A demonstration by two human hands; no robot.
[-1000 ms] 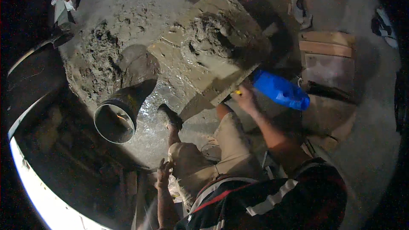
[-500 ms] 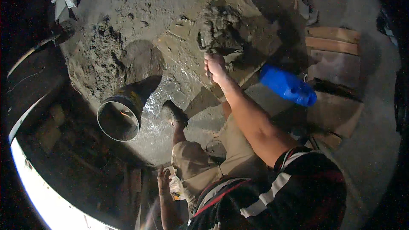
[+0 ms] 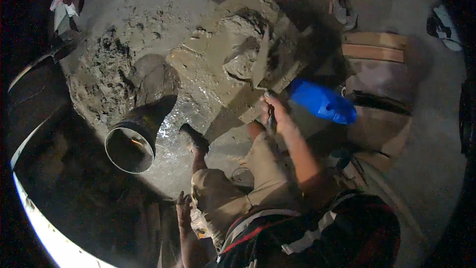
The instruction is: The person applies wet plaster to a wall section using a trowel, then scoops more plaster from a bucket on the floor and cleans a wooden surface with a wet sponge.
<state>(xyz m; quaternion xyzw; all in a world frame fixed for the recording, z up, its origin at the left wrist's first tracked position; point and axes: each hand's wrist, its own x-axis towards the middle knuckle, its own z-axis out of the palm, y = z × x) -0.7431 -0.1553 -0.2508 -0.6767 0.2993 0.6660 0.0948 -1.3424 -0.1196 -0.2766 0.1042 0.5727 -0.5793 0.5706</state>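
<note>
My right hand [image 3: 275, 111] is closed around the handle of a trowel [image 3: 262, 62], whose blade points away from me over a heap of wet grey mortar [image 3: 243, 59]. That heap lies on a flat, mortar-smeared board [image 3: 206, 64] in front of my feet. Down by my left knee, my left hand [image 3: 183, 208] hangs with its fingers apart, holding nothing that I can see. The blade's edge stands against the heap; whether it cuts into it is hard to see.
A dark round bucket [image 3: 130, 150] lies tipped at the left, beside rough wet mortar [image 3: 106, 69]. A blue plastic container [image 3: 322, 103] lies right of the board, before brown boxlike pieces [image 3: 378, 101]. Farther back are sandals [image 3: 343, 12]; a shovel [image 3: 67, 47] rests far left.
My right hand has drawn back toward me with the trowel, and the blade now shows on edge. The mortar heap has changed shape. The whole view has shifted slightly.
</note>
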